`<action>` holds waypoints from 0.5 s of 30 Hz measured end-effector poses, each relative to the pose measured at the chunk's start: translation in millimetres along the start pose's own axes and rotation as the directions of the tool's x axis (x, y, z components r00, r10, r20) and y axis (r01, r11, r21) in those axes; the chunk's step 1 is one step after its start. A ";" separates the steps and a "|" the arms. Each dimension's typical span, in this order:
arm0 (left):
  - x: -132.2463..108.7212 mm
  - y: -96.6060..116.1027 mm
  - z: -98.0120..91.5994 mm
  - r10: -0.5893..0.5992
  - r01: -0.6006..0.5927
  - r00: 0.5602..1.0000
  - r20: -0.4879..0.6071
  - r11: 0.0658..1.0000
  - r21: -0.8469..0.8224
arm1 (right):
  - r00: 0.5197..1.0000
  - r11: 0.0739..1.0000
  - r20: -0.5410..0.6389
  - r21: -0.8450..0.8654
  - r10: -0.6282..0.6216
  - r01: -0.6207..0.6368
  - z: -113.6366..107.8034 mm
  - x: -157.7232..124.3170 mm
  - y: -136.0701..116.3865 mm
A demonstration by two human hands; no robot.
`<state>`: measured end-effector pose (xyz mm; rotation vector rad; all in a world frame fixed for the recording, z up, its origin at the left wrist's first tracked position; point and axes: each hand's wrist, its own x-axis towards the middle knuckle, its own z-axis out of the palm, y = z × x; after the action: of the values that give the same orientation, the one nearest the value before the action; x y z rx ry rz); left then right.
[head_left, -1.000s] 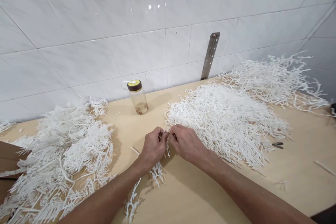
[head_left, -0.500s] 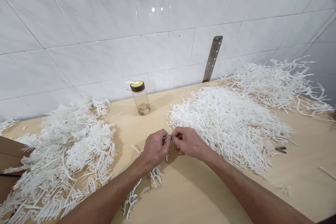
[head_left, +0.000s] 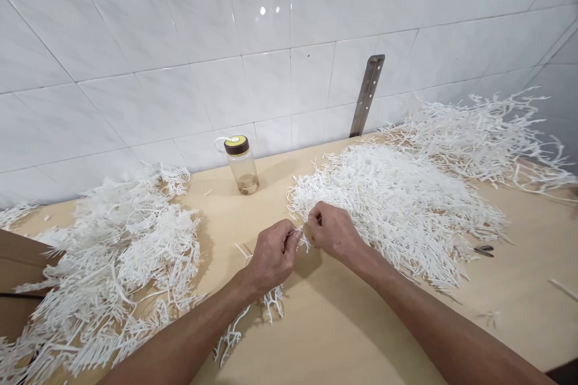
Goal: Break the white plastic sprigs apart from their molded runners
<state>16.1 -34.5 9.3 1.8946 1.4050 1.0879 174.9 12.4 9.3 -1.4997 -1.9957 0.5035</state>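
Observation:
My left hand (head_left: 273, 255) is closed on a thin white branched plastic sprig (head_left: 303, 240), whose tips stick out past the thumb and forefinger. Just to its right, my right hand (head_left: 333, 230) is pinched closed, a small gap apart from the left; what its fingertips hold, if anything, is hidden. Behind the right hand spreads a wide heap of short white sprigs (head_left: 397, 210). Under and beside my left forearm lie some loose branched white pieces (head_left: 273, 302) on the wooden table (head_left: 334, 337).
A tangled pile of white branched pieces (head_left: 149, 258) covers the left side, by a brown box (head_left: 22, 277). A lidded clear bottle (head_left: 242, 171) stands near the tiled wall. Longer white strands (head_left: 487, 138) lie back right; small dark snips (head_left: 484, 251) lie right.
My right hand has moved up and to the right, away from the left hand, opening a gap between them. The sprig's tips now show at my left fingertips.

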 end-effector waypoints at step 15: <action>14.4 -15.0 2.6 -0.334 0.264 0.941 -0.043 0.811 -0.521 | 0.991 0.978 -0.044 0.160 -0.127 0.133 -19.7 -3.3 -6.0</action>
<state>12.4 -16.0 0.1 1.1943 1.2670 1.2859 184.0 6.6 27.1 -1.2621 -1.9609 0.5670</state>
